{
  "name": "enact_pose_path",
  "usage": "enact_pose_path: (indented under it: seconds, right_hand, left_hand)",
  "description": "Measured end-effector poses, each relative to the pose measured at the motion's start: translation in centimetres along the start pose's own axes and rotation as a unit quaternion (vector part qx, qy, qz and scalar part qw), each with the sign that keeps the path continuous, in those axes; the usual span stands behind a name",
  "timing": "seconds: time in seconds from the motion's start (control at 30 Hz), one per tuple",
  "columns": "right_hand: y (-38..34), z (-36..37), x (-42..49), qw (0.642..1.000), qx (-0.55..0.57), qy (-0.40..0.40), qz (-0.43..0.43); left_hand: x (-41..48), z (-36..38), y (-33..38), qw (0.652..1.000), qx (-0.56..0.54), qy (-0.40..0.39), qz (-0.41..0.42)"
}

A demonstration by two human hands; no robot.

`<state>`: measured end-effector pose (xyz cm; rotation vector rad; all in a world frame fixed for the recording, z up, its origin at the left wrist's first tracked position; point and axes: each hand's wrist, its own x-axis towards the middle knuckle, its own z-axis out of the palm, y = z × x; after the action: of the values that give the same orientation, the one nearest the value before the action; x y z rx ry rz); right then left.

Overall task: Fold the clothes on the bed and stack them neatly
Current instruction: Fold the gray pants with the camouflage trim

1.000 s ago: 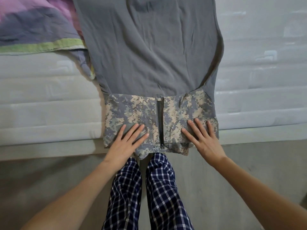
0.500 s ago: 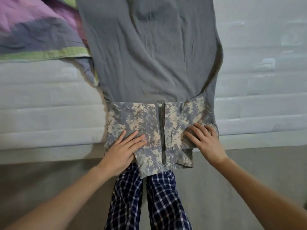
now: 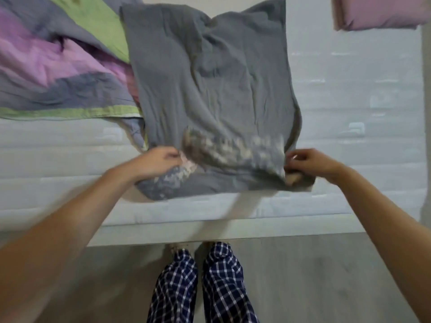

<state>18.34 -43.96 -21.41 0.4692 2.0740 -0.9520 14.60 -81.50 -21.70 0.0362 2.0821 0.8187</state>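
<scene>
A grey shirt with a camouflage collar part lies on the white mattress. Its near end is lifted and folded away from me, so the camouflage part is rolled over the grey body. My left hand grips the left near corner of the fold. At the right near corner, my right hand pinches the fabric with curled fingers. The picture is blurred by motion.
A purple, grey and green blanket lies bunched at the back left, touching the shirt. A pink folded cloth sits at the back right. The mattress edge runs in front of my checked trouser legs.
Both hands went from pressing flat on the camouflage part to gripping its corners and carrying the shirt's near end up and away from me. The view shifted farther over the bed.
</scene>
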Motion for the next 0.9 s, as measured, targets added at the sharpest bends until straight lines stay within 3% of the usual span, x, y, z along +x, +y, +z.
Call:
enact_pose_path:
  seconds: [0.07, 0.1, 0.2, 0.3, 0.37, 0.43, 0.5, 0.6, 0.73, 0.8, 0.9]
  right_hand:
    - [0.5, -0.7, 1.6, 0.985, 0.118, 0.122, 0.018]
    - [0.7, -0.7, 2.0, 0.972, 0.188, 0.135, 0.038]
    - [2.0, 0.7, 1.9, 0.943, 0.306, 0.095, 0.087]
    - [3.8, 2.6, 0.2, 0.932, 0.347, 0.083, 0.066]
    - [5.1, 3.4, -1.1, 0.914, 0.401, 0.051, 0.044]
    - [6.1, 3.9, -2.0, 0.925, 0.375, 0.053, 0.029]
    - [6.2, 4.5, -2.1, 0.953, 0.283, 0.106, 0.016]
    - [5.0, 4.7, -1.8, 0.946, 0.244, 0.207, -0.043]
    - [4.4, 5.6, -2.6, 0.94, 0.201, 0.264, -0.073]
    - [5.5, 7.0, -3.6, 0.945, 0.194, 0.26, -0.047]
    - [7.2, 10.1, -5.1, 0.964, 0.202, 0.17, 0.011]
  left_hand:
    - [2.1, -0.6, -0.9, 0.992, 0.076, 0.098, -0.027]
    - [2.7, -0.5, -1.4, 0.988, 0.076, 0.126, -0.04]
    - [2.4, 1.0, -3.0, 0.983, 0.035, 0.18, -0.031]
    - [-0.7, 3.1, -4.5, 0.943, 0.05, 0.329, 0.008]
    - [-3.1, 4.8, -5.4, 0.92, -0.055, 0.386, -0.051]
    - [-4.5, 6.3, -6.0, 0.896, -0.227, 0.357, -0.133]
    - [-4.9, 7.6, -6.3, 0.893, -0.309, 0.285, -0.16]
    - [-4.6, 7.9, -6.0, 0.9, -0.308, 0.285, -0.116]
    - [-5.1, 6.9, -6.2, 0.898, -0.314, 0.306, -0.045]
    - [-6.3, 7.2, -7.7, 0.907, -0.298, 0.291, -0.062]
    - [-8.1, 8.5, -10.8, 0.934, -0.243, 0.22, -0.139]
